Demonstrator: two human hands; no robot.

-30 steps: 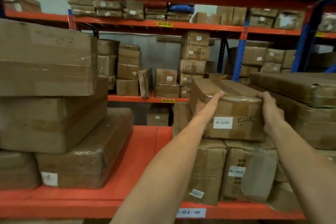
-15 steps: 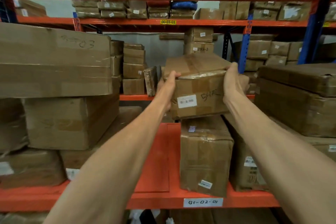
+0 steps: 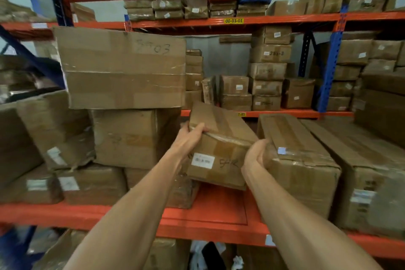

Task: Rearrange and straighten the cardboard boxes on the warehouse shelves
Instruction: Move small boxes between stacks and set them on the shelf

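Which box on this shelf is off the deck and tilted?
The small box marked 54R with a white label, held between the left hand and right hand. The others sit flat or stacked.

Held box [image 3: 219,149]: tilted, above the bare middle of the shelf [image 3: 210,210], between the left stack and the right boxes.
Left hand [image 3: 190,138]: on the held box's left upper edge.
Right hand [image 3: 255,156]: at the held box's right side, squeezed between it and the box next door.
Neighbouring box [image 3: 295,160]: just right of the held box, standing on the shelf.
Long box [image 3: 361,160]: right of that one, side by side with it.
Left stack: big top box [image 3: 122,68] on a middle box [image 3: 135,136], which sits on low boxes [image 3: 92,184].
Rear shelf [image 3: 285,113]: behind, carrying stacked small boxes [image 3: 267,76].
Upper shelf [image 3: 234,21]: above the rear one, with flat boxes [image 3: 168,7] in a row.
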